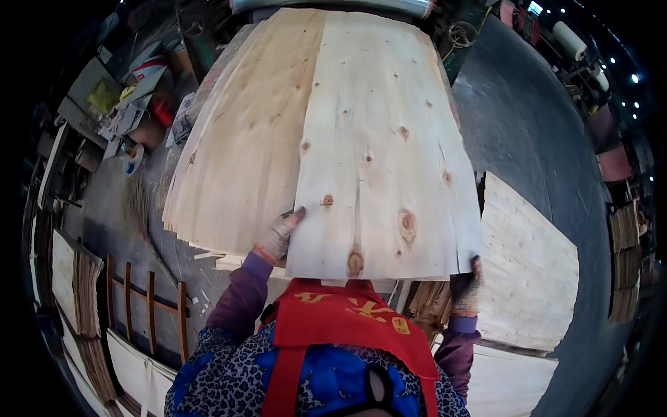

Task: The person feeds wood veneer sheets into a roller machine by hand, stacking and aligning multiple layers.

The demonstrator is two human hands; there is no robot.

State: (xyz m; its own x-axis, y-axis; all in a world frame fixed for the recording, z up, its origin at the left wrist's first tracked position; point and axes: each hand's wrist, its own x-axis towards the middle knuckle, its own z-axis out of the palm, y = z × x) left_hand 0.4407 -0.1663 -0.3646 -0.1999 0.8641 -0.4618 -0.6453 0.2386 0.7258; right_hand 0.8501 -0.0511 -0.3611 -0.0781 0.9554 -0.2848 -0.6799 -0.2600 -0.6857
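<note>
A pale wood veneer sheet (379,167) with brown knots lies lengthwise in front of me, over the right part of a yellower veneer stack (243,139). My left hand (279,233), in a worn light glove, grips the sheet's near left edge, thumb on top and the other fingers hidden below. At the near right corner, my right hand (468,286), in a dark-fingered glove, is closed on the edge. A short split runs in from the sheet's near edge by that corner.
More veneer (528,264) is piled at my right, and stacked sheets (76,285) stand at the left by a wooden rack (149,306). A broom (142,215) leans over the left floor. A metal roller (333,5) crosses the far end.
</note>
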